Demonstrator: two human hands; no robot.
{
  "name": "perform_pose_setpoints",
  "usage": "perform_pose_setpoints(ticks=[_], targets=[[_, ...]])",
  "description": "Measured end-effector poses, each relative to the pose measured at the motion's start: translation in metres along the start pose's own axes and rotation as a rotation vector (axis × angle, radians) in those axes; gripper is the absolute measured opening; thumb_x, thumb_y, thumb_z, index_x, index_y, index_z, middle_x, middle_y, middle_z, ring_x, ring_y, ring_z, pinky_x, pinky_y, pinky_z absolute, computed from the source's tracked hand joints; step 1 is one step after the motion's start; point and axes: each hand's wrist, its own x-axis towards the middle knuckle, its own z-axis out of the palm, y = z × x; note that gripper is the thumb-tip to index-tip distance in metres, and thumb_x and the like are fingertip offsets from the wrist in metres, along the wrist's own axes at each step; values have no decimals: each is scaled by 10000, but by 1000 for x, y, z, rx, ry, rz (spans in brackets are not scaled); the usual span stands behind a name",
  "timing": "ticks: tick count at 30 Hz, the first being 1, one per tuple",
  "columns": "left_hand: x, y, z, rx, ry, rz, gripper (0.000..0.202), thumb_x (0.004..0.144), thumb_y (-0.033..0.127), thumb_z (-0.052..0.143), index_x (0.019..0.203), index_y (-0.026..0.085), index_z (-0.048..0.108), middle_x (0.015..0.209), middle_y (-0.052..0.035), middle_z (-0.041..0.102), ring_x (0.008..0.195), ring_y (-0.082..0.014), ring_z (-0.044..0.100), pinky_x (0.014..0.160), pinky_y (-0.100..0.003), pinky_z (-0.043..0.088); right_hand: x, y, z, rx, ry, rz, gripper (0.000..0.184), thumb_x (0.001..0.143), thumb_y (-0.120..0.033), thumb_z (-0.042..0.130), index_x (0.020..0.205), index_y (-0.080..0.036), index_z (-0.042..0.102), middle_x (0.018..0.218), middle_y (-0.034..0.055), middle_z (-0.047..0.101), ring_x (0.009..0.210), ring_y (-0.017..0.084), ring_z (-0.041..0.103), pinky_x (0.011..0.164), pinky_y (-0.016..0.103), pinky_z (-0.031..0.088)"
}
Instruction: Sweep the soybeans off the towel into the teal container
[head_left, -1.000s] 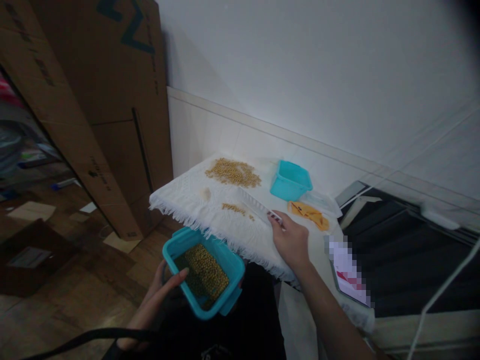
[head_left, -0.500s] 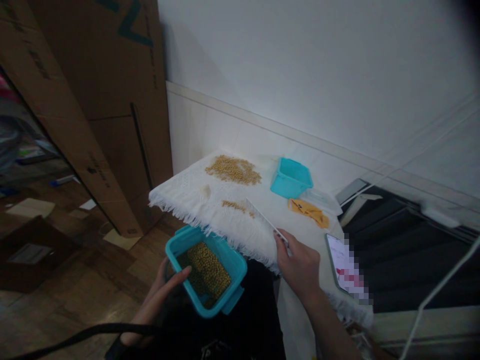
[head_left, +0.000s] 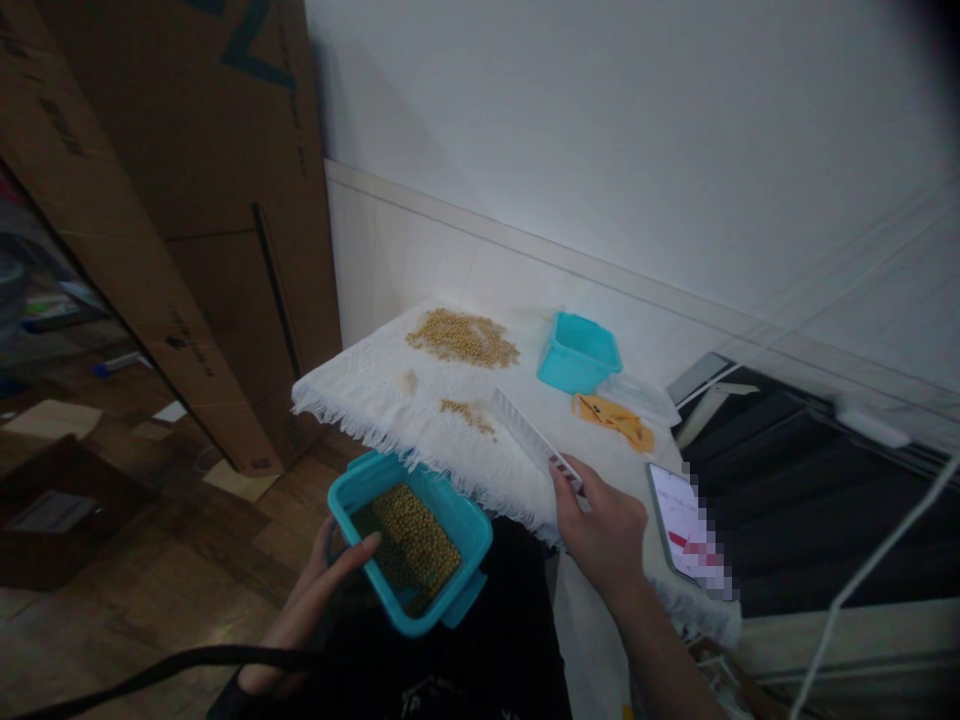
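My left hand (head_left: 319, 590) grips a teal plastic tub (head_left: 410, 543) half full of yellow beans, held just below the near edge of a white fringed cloth (head_left: 390, 395). My right hand (head_left: 600, 525) is closed on the near end of a white ruler (head_left: 534, 437), which lies slanted on the cloth. A small streak of beans (head_left: 466, 413) sits just left of the ruler's far end. A bigger heap of beans (head_left: 461, 338) lies at the back of the cloth.
A second teal tub (head_left: 578, 352) stands at the back, with a yellow wrapper (head_left: 616, 421) beside it. A phone (head_left: 686, 530) lies at the cloth's right edge. Tall cardboard boxes (head_left: 172, 200) stand on the left, a black surface (head_left: 817, 500) on the right.
My right hand has drawn the ruler back toward me and to the right, away from the small streak of beans. The left hand and its tub have barely moved.
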Motion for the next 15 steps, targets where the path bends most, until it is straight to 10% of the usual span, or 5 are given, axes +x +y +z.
perform_pose_setpoints(ticks=[15], targets=[[-3,4,7,-2,22,-27,969,821,420,924,1649,360,425,1510,-150,728,1323,-374,739,1142,-520,590,-2,-18,-10,33,72,-142,199,1066,-198,613,1008,-173,802,856,56,859,602,151,790,678,200,621]])
